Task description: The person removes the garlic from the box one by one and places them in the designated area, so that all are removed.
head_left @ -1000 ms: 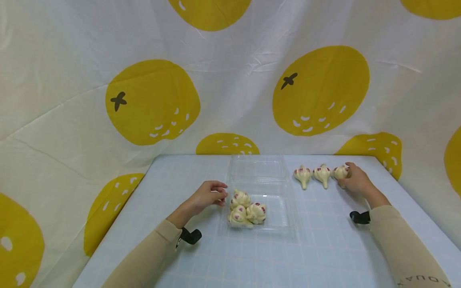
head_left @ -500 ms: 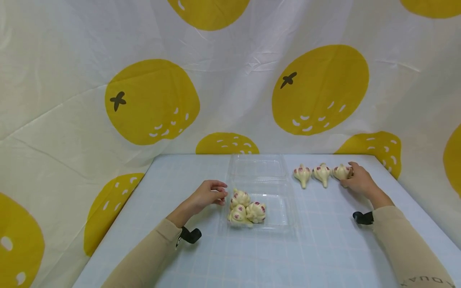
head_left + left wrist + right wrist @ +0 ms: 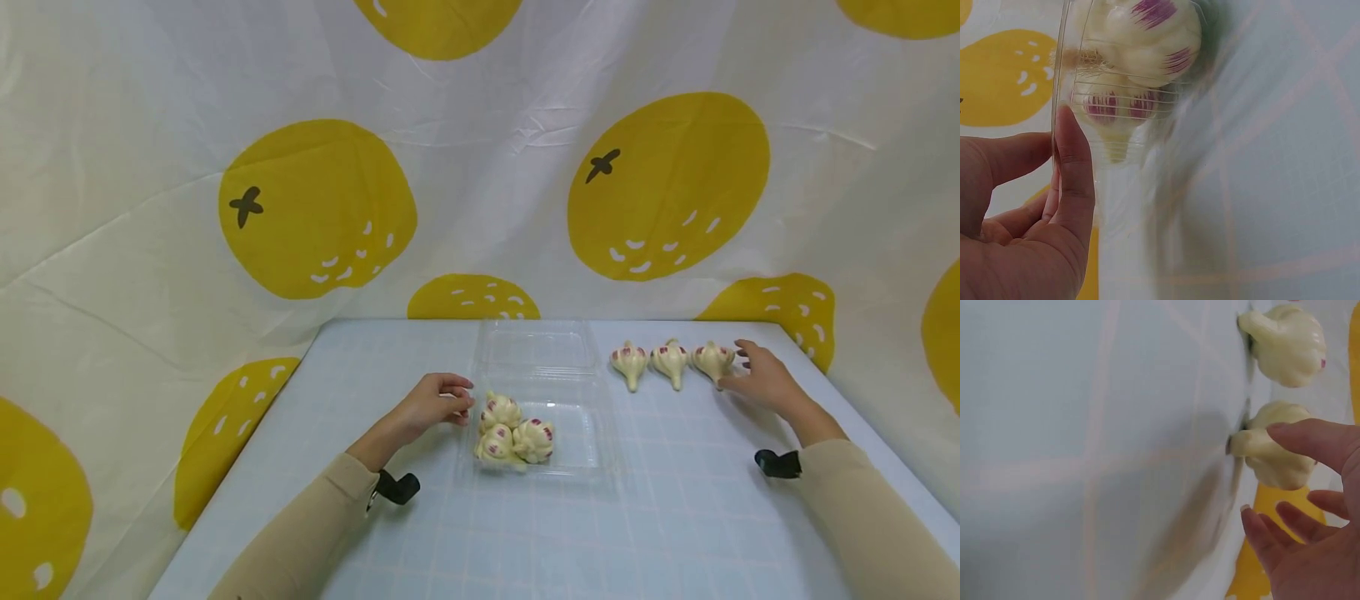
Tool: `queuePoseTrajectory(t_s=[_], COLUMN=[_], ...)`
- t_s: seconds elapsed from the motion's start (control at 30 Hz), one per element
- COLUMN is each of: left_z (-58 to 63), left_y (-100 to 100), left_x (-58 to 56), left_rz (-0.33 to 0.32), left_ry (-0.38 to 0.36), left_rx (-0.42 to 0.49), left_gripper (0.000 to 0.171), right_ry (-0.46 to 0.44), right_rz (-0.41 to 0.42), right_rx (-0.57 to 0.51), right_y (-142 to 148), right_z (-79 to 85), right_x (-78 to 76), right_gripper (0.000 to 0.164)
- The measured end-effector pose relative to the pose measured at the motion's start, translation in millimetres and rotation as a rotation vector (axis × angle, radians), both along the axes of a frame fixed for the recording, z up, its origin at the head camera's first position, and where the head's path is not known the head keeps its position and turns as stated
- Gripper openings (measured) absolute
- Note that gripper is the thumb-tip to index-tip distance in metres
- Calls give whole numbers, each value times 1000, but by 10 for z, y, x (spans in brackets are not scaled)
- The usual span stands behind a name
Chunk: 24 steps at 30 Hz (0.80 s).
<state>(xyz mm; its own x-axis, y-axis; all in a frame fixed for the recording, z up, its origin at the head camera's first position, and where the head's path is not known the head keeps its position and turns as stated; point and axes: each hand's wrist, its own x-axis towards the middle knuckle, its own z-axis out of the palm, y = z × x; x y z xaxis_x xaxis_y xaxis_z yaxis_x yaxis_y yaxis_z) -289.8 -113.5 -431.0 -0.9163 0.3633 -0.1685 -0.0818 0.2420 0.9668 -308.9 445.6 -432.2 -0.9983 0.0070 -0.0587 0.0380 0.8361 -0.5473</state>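
Note:
My left hand (image 3: pixel 435 408) pinches the left rim of a clear plastic clamshell box (image 3: pixel 577 471) between thumb and fingers (image 3: pixel 1075 169). Inside the box, on its left side, lie three garlic bulbs (image 3: pixel 534 442), cream with purple marks. Two of these bulbs (image 3: pixel 1147 37) show through the wall in the left wrist view. My right hand (image 3: pixel 765 383) is spread just right of the rightmost garlic bulb (image 3: pixel 712 360) on the table. In the right wrist view its thumb overlaps that bulb (image 3: pixel 1282 469); whether they touch I cannot tell.
Two more garlic bulbs, a middle one (image 3: pixel 670 360) and a left one (image 3: pixel 630 362), complete a row at the back right. The box's lid (image 3: pixel 536 350) lies folded back. A pale checked cloth (image 3: pixel 675 533) covers the table; a lemon-print curtain (image 3: pixel 487 167) hangs behind.
My right hand has let go of the rightmost garlic bulb and drawn away to the right, its fingers spreading. The bulb stays in the row. My left hand has not moved.

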Motion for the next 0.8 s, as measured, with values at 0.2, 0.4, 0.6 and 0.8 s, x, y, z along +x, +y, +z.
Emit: queuePoseTrajectory(t_s=[0.2, 0.4, 0.6, 0.8], left_z=[19, 8, 10, 18], left_y=[-2, -3, -2, -1], left_x=[1, 0, 17, 28], left_rz=[-16, -24, -23, -21], left_ry=[10, 1, 3, 9], left_rx=[23, 30, 28, 30], left_gripper=[42, 42, 42, 42], right_ry=[41, 89, 142, 169], right_rz=[33, 97, 163, 235], right_rx=[29, 56, 49, 41], right_y=[-31, -151, -343, -558], right_z=[57, 144, 279, 404], right_x=[74, 161, 257, 335], right_gripper=[94, 89, 85, 83])
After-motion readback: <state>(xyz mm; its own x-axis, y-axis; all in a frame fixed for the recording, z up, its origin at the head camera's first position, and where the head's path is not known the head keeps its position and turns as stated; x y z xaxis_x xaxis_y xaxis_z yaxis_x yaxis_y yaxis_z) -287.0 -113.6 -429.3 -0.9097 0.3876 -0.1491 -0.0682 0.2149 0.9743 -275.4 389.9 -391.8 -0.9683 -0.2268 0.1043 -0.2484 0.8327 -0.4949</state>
